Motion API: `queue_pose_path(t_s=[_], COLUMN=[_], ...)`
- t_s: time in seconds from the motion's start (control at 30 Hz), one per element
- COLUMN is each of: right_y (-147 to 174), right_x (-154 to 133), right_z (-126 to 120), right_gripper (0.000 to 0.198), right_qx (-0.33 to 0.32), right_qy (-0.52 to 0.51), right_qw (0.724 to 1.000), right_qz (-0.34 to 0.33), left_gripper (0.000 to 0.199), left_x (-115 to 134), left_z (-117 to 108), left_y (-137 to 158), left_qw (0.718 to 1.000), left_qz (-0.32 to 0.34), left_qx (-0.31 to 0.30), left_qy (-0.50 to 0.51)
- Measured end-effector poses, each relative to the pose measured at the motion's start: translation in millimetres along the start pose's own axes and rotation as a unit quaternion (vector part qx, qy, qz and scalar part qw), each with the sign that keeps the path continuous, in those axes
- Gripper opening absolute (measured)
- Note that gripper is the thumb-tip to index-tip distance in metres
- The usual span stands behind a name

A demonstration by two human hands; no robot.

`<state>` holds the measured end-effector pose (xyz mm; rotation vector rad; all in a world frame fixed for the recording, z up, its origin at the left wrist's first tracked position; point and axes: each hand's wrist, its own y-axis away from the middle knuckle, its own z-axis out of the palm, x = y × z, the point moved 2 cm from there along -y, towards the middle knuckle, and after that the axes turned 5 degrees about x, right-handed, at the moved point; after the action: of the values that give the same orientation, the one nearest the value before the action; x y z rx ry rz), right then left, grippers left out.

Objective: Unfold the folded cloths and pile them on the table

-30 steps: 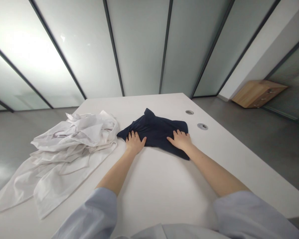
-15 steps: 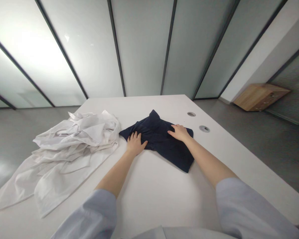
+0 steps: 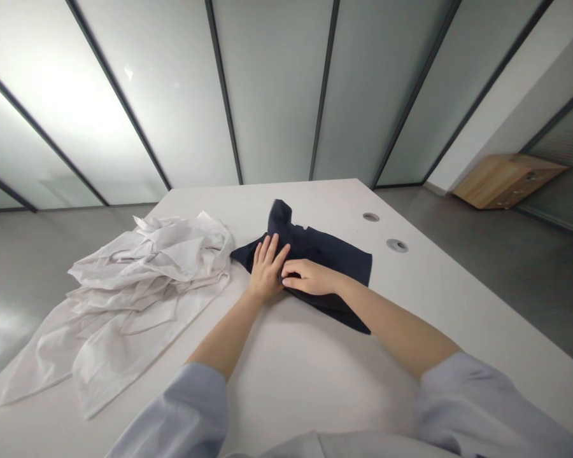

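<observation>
A dark navy garment (image 3: 334,249) lies partly bunched on the white table (image 3: 286,369); its exact kind does not show. My left hand (image 3: 267,270) rests on its left part with the fingers spread. Just to the right, my right hand (image 3: 310,277) has thumb and fingers pinched at the garment's near edge, close to my left thumb. One piece of the dark cloth sticks up behind my left hand. The garment's right side lies flat beneath and beyond my right forearm.
To the left, a loose heap of white cloth garments (image 3: 172,254) covers part of the table. Two round cable holes are set in its right side, one of them with a grey cover (image 3: 397,245). Frosted glass panels stand behind, and a wooden cabinet (image 3: 501,181) at far right.
My right hand has moved left from the garment's right part to beside my left hand and closed on its near edge. The garment's right side looks flatter, and its upright fold has shifted left.
</observation>
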<state>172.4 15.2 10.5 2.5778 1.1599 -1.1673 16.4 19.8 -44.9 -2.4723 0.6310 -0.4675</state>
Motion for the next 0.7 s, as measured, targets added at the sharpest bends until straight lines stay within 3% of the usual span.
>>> queue_pose_path(t_s=[0.07,0.13,0.23,0.33,0.5,0.7], right_y=[8,13,15,10,-2,-4], right_x=[-4,11,54,91,115,138], right_z=[-6,-21,-41,-42,-22,-31], right_gripper=[0.017,0.023,0.03,0.036,0.043,0.053], right_qx=[-0.016,0.084,0.24,0.194,0.046,0.022], right_qy=[-0.051,-0.072,-0.039,0.004,0.123,0.2], right_qw=[0.999,0.993,0.958,0.955,0.964,0.928], right_qz=[0.007,0.049,0.152,0.225,0.233,0.312], left_gripper=[0.052,0.038,0.03,0.029,0.037,0.036], left_x=[6,9,10,13,13,-2], left_z=[-3,-3,-1,-2,-4,-10], left_y=[1,2,0,-1,1,2], left_qw=[0.997,0.993,0.988,0.987,0.989,0.999], left_qz=[0.052,0.061,0.048,0.059,0.074,0.014], left_qx=[-0.043,-0.092,-0.139,-0.144,-0.126,-0.049], left_qy=[0.031,0.049,0.046,0.038,0.022,-0.005])
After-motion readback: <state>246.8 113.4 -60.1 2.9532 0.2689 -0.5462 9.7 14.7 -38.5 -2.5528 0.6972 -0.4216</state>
